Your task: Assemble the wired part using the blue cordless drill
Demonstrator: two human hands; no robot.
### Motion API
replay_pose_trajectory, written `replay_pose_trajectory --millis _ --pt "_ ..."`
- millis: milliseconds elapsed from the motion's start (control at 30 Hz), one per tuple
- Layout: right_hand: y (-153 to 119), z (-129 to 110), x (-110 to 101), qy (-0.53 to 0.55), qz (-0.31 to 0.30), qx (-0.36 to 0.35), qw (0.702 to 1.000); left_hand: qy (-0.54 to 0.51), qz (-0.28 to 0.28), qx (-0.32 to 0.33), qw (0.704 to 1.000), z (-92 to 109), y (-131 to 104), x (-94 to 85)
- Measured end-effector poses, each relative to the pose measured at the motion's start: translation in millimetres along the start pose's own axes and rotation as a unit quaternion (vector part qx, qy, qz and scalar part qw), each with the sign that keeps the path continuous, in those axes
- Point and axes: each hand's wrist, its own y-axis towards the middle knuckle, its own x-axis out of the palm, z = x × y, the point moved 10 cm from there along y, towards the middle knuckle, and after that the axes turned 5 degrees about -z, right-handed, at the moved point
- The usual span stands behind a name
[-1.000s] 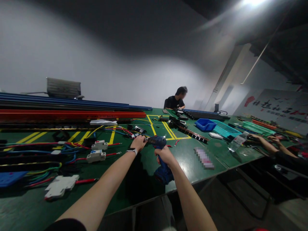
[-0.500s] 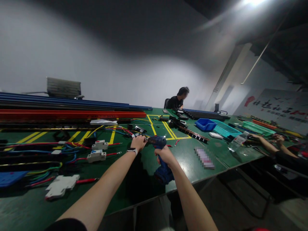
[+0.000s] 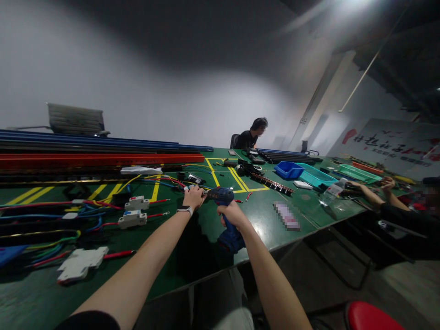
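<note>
My right hand (image 3: 233, 214) is wrapped around the grip of a blue cordless drill (image 3: 225, 196), whose battery base hangs over the table near its front edge. The drill lies level and its nose points left, at the fingers of my left hand (image 3: 194, 198). That hand, with a watch on its wrist, is closed on a small part at the drill's tip; the fingers hide what it is. Red and yellow wires (image 3: 174, 180) run up to it from the left. Nearby on the left lie white circuit breakers (image 3: 132, 219) with red leads, and a larger white one (image 3: 82, 263).
Long orange (image 3: 103, 159) and blue rails lie along the back left of the green table (image 3: 202, 256). To the right are a blue bin (image 3: 288, 170), a turquoise basket (image 3: 316, 175), a phone (image 3: 286, 215) and a bottle (image 3: 332, 192). Two other people sit at the table. A red stool (image 3: 373, 316) stands low right.
The view has turned slightly right, so the scene sits further left and the red stool shows more. Both hands and the drill keep nearly the same pose.
</note>
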Motion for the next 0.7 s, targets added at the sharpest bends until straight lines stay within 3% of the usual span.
replay_pose_trajectory --millis 300,467,700 --pt "-3 2 0 0.014 0.016 0.018 1.000 0.017 -0.005 0.003 1.000 0 0 -0.8" --pt "-3 0 0 0.011 0.020 0.011 1.000 0.003 -0.035 0.007 0.999 0 2 4.1" --pt "-2 3 0 0.010 0.015 0.018 1.000 -0.004 -0.082 -0.043 0.996 -9 2 12.4"
